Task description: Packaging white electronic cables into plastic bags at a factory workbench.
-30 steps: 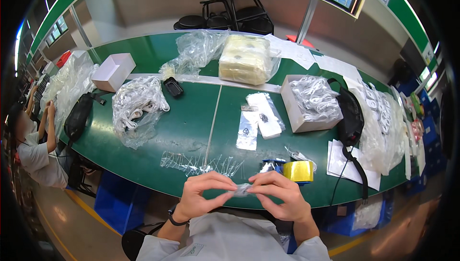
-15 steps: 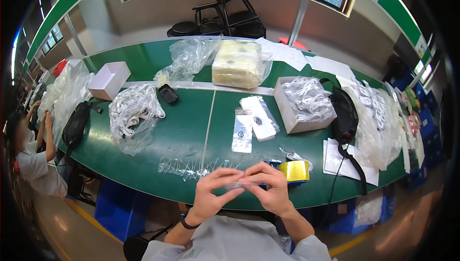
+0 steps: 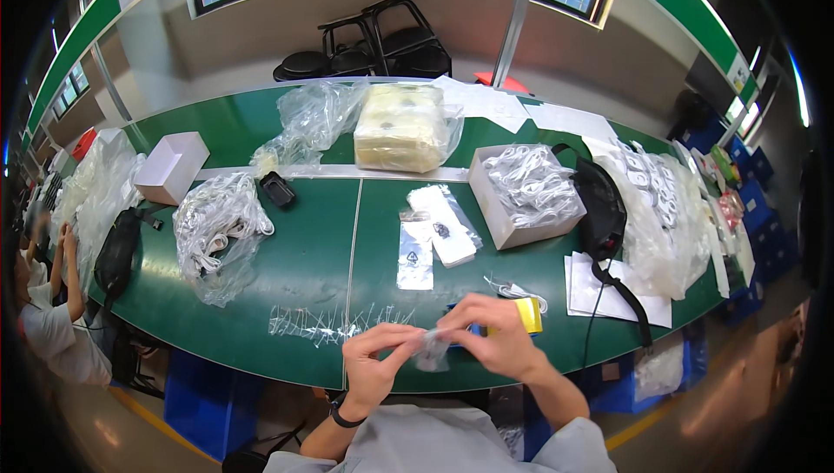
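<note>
Between my two hands is a small clear plastic bag, held near the table's front edge. My left hand, with a dark band on the wrist, pinches its left side. My right hand grips its upper right corner with bent fingers. What lies inside the bag is too blurred to tell. Behind my right hand, partly covered by it, stands a roll of yellow tape in a blue dispenser. Left of my hands lies a row of thin clear strips.
Flat plastic bags lie mid-table. A white box of bagged white cables stands right, beside a black pouch. A heap of cables lies left, near a black tray. A person works at far left.
My hands have drawn slightly apart, and the clear bag now hangs visibly between them. The whole view has shifted, so the table's things appear further left.
</note>
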A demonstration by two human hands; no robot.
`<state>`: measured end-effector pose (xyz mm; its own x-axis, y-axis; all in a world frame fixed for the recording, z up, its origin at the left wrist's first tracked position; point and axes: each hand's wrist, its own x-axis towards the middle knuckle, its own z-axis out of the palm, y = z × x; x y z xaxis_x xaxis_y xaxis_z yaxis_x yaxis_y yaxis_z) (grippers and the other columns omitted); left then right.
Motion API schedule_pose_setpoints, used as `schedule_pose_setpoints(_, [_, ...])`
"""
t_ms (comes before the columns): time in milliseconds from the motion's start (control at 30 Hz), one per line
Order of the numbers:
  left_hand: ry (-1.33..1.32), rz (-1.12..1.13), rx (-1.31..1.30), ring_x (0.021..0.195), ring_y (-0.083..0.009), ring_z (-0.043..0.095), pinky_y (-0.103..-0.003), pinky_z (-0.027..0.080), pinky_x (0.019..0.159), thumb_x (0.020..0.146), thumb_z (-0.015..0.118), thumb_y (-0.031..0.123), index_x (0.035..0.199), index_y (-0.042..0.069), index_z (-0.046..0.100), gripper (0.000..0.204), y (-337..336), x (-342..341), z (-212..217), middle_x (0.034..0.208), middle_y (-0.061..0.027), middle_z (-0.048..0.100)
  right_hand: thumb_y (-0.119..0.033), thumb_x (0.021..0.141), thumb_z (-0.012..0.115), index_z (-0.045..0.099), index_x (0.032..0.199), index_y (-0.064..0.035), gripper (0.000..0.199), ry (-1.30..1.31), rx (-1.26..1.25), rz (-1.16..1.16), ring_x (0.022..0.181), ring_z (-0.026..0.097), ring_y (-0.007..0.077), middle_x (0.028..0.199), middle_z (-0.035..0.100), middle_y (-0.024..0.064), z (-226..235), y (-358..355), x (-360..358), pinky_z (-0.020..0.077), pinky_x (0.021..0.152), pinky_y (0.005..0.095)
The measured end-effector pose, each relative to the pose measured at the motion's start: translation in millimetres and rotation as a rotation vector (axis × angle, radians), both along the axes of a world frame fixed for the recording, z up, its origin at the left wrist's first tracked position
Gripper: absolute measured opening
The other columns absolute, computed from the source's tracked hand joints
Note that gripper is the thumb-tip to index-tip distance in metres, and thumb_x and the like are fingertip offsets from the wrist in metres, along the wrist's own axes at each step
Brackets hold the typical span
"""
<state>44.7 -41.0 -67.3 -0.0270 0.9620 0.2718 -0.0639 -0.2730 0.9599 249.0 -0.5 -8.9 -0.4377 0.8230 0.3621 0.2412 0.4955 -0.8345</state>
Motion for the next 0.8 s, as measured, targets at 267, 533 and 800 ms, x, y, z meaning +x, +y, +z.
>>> schedule_pose_setpoints(267, [-0.083, 0.068, -0.126, 0.078, -0.0183, 0.072, -0.027, 0.059, 0.071, 0.093, 0.065, -0.005, 0.097, -0.008, 0.073, 0.010, -1.9, -16.7, -8.6, 0.096, -0.0149, 0.073, 0.005, 0.082, 0.074, 0.069, 0.091, -0.0006, 0.011, -0.308, 0.965, -0.658, 0.078, 0.069, 0.0318, 0.092, 0.069, 0.0127, 52.2, 167.9, 60.3, 0.0551, 0.068, 0.0354])
schedule_pose_setpoints(533, [-0.037, -0.026, -0.150, 0.078, -0.0193, 0.072, -0.028, 0.059, 0.072, 0.095, 0.063, -0.002, 0.097, -0.008, 0.072, 0.011, -12.2, -29.5, -11.3, 0.092, -0.0150, 0.074, -0.003, 0.080, 0.061, 0.069, 0.077, 0.0046, 0.012, -1.023, 0.601, -0.402, 0.091, 0.067, 0.0393, 0.097, 0.066, 0.0222, -45.8, 259.1, 106.1, 0.0553, 0.077, 0.0467])
schedule_pose_setpoints(800, [-0.104, 0.075, -0.234, 0.077, -0.0178, 0.072, -0.028, 0.059, 0.072, 0.096, 0.063, 0.001, 0.096, -0.008, 0.072, 0.012, -21.7, -59.0, -37.0, 0.089, -0.0137, 0.074, -0.028, 0.081, 0.073, 0.076, 0.091, -0.0013, 0.028, -1.125, -0.168, -0.033, 0.085, 0.070, 0.0354, 0.091, 0.075, 0.0170, -21.5, 144.0, 83.1, 0.0555, 0.080, 0.0418])
